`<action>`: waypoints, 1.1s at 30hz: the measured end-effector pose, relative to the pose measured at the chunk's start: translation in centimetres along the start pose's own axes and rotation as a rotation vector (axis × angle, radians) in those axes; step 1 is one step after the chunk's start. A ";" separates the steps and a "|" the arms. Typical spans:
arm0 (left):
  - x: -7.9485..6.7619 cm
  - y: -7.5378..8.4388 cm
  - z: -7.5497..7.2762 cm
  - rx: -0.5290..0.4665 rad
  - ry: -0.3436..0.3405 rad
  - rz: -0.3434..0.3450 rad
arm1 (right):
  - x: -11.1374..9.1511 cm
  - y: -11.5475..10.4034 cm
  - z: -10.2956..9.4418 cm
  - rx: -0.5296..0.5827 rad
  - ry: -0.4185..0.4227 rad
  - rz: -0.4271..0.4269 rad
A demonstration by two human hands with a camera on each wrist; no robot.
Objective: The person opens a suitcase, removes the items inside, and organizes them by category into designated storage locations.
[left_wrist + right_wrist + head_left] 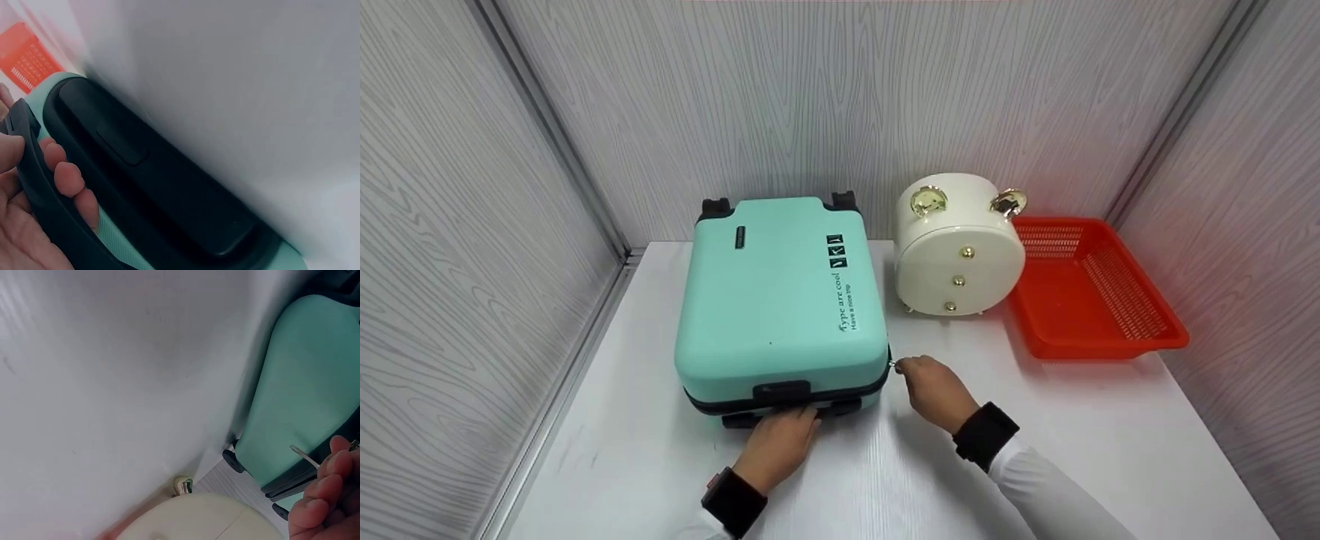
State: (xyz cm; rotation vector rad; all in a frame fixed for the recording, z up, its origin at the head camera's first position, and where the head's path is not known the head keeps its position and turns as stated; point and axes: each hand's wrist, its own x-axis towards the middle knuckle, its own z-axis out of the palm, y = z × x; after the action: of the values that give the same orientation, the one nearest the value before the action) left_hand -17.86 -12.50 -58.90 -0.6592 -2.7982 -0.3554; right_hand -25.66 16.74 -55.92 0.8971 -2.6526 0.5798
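Note:
A mint-green suitcase (780, 292) lies flat on the white table, its wheels toward the back wall. My left hand (780, 441) is at its front side; in the left wrist view the fingers curl round a black carry handle (52, 205). At the front right corner, my right hand (936, 391) pinches a small metal zipper pull (304, 456) on the black zipper band. The fingertips partly cover the pull. The zipper runs along the suitcase's edge, and the lid sits down on the lower half.
Right of the suitcase stands a round cream case (960, 262) with gold ears and gold knobs. A red plastic basket (1166, 330) is beside it, farther right. Pale wood-grain panels (780, 97) enclose the back and both sides.

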 end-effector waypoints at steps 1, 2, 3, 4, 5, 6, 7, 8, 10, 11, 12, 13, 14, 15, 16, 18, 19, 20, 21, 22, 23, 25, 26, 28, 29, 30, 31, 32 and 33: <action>0.1 0.0 0.0 0.004 0.006 0.000 | -0.2 -0.3 -0.1 -0.010 0.005 -0.005; 0.1 0.0 0.0 0.006 0.011 0.001 | -0.5 -0.6 -0.2 -0.020 0.014 -0.012; 0.2 0.0 0.0 0.007 0.016 0.003 | -0.7 -0.8 -0.2 -0.036 0.024 -0.020; 0.2 0.0 0.0 0.007 0.019 0.005 | -0.9 -1.1 -0.2 -0.060 0.037 -0.033; 0.2 0.0 0.0 0.007 0.021 0.008 | -1.2 -1.4 -0.2 -0.087 0.051 -0.050; 0.2 0.0 0.0 0.006 0.023 0.009 | -1.4 -1.6 -0.1 -0.115 0.063 -0.071; 0.2 0.0 0.0 0.005 0.023 0.008 | -1.5 -1.9 0.0 -0.143 0.079 -0.095; 0.2 0.0 -0.1 0.004 0.022 0.007 | -1.7 -2.2 0.1 -0.172 0.094 -0.120; 0.2 0.0 -0.2 0.000 0.020 0.000 | -1.9 -2.9 0.2 -0.225 0.122 -0.173; 0.3 0.0 -0.3 -0.001 0.020 -0.003 | -2.0 -3.3 0.3 -0.245 0.133 -0.199; 0.3 -0.1 -0.3 -0.003 0.021 -0.006 | -2.0 -3.7 0.4 -0.260 0.143 -0.223; 0.4 -0.1 -0.4 -0.005 0.024 -0.006 | -2.0 -4.1 0.5 -0.272 0.150 -0.243; 0.4 -0.1 -0.4 -0.005 0.030 -0.003 | -2.0 -4.6 0.6 -0.282 0.155 -0.261; 0.4 -0.1 -0.4 -0.005 0.038 0.002 | -2.0 -5.1 0.8 -0.292 0.158 -0.277; 0.5 -0.1 -0.4 -0.004 0.047 0.008 | -1.9 -5.5 0.9 -0.303 0.159 -0.292; 0.4 -0.2 -0.3 0.001 0.061 0.025 | -1.7 -6.4 1.4 -0.322 0.160 -0.317; 0.4 -0.1 -0.3 0.004 0.065 0.031 | -1.5 -6.8 1.6 -0.331 0.158 -0.326; 0.4 -0.1 -0.3 0.007 0.069 0.035 | -1.4 -7.3 1.9 -0.340 0.156 -0.335; 0.4 -0.1 -0.3 0.003 0.068 0.034 | -1.2 -7.7 2.2 -0.351 0.154 -0.343; 0.3 -0.1 -0.3 -0.001 0.064 0.030 | -1.0 -8.2 2.5 -0.362 0.151 -0.353; 0.3 -0.1 -0.3 -0.007 0.062 0.027 | -0.8 -8.5 2.7 -0.371 0.148 -0.362; 0.2 -0.1 -0.4 -0.024 0.057 0.014 | -0.4 -9.2 3.2 -0.386 0.140 -0.375; 0.1 -0.1 -0.3 -0.034 0.058 0.012 | -0.3 -9.5 3.4 -0.391 0.137 -0.381; 0.0 0.0 -0.2 -0.047 0.064 0.013 | -0.1 -9.8 3.7 -0.392 0.134 -0.386; 0.0 0.0 -0.2 -0.056 0.069 0.013 | -0.1 -9.8 3.7 -0.388 0.135 -0.383; 0.0 0.0 -0.2 -0.070 0.067 0.011 | -0.1 -9.8 3.7 -0.374 0.137 -0.375; 0.0 0.0 -0.2 -0.086 0.065 0.009 | 0.0 -9.8 3.6 -0.358 0.135 -0.361; 0.1 0.0 -0.2 -0.101 0.061 0.006 | 0.0 -9.8 3.3 -0.341 0.135 -0.342; 0.2 0.0 -0.3 -0.114 0.056 0.002 | 0.1 -9.7 3.0 -0.321 0.140 -0.321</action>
State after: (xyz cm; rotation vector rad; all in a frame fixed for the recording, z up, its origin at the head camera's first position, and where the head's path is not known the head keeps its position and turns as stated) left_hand -17.97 -12.52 -58.60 -0.6655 -2.7403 -0.5277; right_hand -19.99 8.25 -55.81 1.1032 -2.3180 0.1294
